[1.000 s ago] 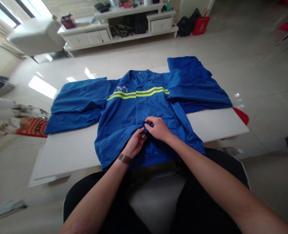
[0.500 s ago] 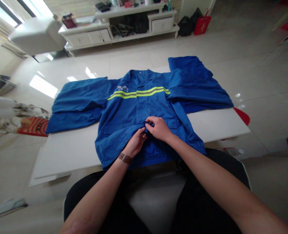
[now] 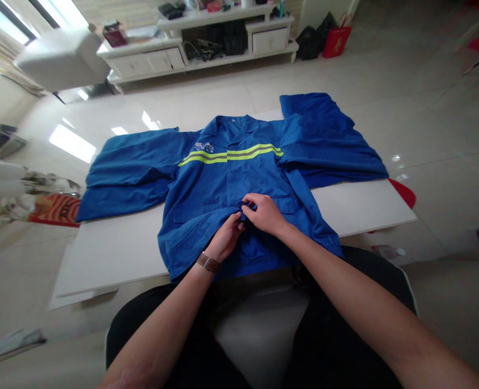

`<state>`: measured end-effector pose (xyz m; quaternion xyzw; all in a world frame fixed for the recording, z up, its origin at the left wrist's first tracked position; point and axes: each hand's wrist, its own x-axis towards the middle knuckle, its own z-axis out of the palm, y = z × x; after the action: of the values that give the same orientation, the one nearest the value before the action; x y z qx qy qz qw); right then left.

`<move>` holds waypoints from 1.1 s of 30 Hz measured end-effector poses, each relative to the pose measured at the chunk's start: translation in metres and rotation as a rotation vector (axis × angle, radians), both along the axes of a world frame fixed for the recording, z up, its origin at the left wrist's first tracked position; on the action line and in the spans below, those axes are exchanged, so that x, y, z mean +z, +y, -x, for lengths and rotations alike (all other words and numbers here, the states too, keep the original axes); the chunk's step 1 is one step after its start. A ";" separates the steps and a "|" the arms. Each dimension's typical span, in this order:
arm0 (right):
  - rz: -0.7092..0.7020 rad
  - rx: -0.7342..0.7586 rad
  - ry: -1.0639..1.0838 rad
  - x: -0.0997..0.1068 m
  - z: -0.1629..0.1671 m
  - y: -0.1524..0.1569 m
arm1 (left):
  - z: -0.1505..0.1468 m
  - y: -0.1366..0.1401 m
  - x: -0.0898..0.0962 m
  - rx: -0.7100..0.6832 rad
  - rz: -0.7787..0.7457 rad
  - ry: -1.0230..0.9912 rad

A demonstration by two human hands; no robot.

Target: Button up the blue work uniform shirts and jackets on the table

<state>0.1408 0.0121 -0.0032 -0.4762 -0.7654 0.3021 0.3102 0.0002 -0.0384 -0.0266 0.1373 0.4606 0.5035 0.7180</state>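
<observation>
A blue work jacket (image 3: 251,175) with a yellow-green and grey reflective stripe lies front up, its collar away from me and its sleeves spread to both sides. My left hand (image 3: 226,236), with a brown watch strap (image 3: 208,262) on the wrist, pinches the edge of the lower front opening. Close against it, my right hand (image 3: 264,212) pinches the same front edge between thumb and fingers. The cloth is lifted and bunched between both hands. Whether a button is under the fingertips cannot be made out.
Under the jacket is a white table (image 3: 117,259). A red and yellow striped bag (image 3: 55,209) stands at its left. Beyond the shiny floor are a white cabinet (image 3: 150,65), a grey stool (image 3: 63,59) and a red bag (image 3: 336,42). A red object (image 3: 403,193) shows past the right edge.
</observation>
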 end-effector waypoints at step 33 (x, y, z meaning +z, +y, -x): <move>0.202 -0.246 0.365 0.035 -0.034 0.009 | -0.015 -0.096 -0.012 0.079 0.193 0.336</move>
<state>0.1748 0.0211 0.0317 -0.5319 -0.5988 0.4181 0.4286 0.0155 -0.1341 -0.0382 0.1318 0.6250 0.4548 0.6206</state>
